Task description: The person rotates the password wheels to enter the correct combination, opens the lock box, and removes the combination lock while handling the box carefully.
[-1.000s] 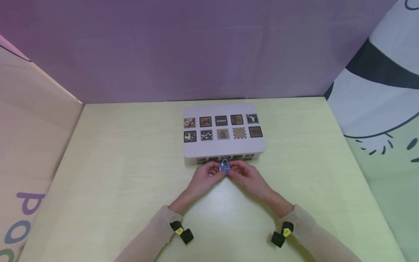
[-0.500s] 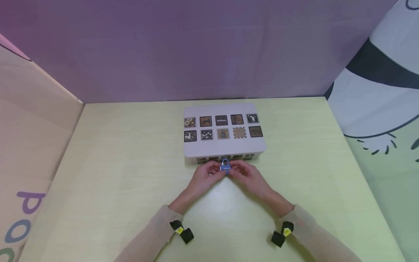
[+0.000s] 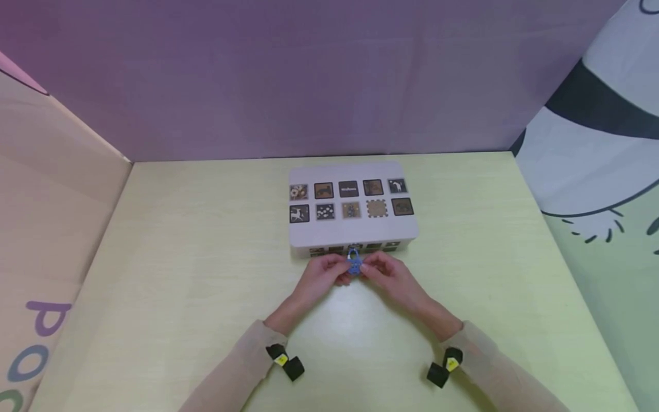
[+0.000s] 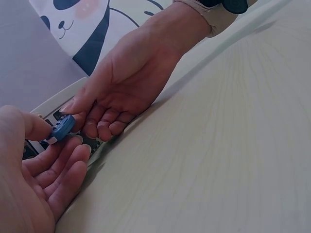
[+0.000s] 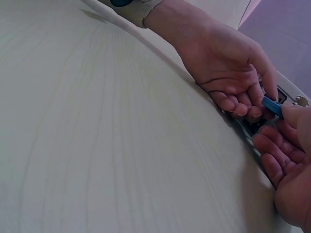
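Note:
A small blue padlock (image 3: 354, 265) stands with its shackle up at the front of a white box (image 3: 355, 230) printed with dark and brown square pictures. My left hand (image 3: 318, 279) pinches the padlock's left side, its thumb on the body. From the right, my right hand (image 3: 395, 280) pinches the other side between thumb and forefinger. In the left wrist view the padlock (image 4: 62, 128) shows small dark marks along one face. A metal clasp (image 5: 302, 101) shows on the box front in the right wrist view. Whether the shackle passes through it cannot be made out.
The box stands on a pale wood-grain table (image 3: 206, 257), towards its back. A purple wall (image 3: 309, 80) rises behind the table. Printed panels flank it, a cream one (image 3: 46, 200) on the left and a panda one (image 3: 592, 171) on the right.
My left thumb has moved up onto the padlock's body, and the left fingers now show lower, beneath it. The right hand and the box stay where they were.

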Available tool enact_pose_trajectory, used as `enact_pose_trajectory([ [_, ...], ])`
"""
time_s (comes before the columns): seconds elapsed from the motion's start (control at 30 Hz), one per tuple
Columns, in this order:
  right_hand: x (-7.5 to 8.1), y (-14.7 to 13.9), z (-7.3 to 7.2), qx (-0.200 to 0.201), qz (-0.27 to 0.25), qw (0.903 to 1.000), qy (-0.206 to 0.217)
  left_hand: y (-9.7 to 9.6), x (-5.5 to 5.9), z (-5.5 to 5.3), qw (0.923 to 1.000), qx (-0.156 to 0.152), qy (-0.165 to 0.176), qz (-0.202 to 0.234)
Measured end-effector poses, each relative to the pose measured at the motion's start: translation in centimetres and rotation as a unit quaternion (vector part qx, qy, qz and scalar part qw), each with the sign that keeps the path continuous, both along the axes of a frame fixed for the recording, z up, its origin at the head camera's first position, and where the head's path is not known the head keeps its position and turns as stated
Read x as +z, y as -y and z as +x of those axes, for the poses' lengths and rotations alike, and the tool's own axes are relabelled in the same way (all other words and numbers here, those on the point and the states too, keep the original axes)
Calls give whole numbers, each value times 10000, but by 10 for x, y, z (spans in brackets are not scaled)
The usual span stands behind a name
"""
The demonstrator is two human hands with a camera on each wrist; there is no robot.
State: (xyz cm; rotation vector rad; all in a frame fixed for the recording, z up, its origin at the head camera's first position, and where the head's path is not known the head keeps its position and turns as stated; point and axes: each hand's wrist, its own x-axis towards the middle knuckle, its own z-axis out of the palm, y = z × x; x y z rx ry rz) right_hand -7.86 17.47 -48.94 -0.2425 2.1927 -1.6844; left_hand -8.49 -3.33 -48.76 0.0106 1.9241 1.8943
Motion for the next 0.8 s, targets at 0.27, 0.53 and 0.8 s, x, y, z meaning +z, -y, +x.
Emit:
enact_pose_trajectory([
  [0.27,1,0,0,24,-26,10000,35,0,-1,0,10000,8,-69,-49],
  [0.53,2,0,0,11,-67,9999,77,-1,1,0,10000,-39,-41,4],
  [0.8,2,0,1,21,-150,9999,75,-2,0,0,10000,-13,-41,35],
])
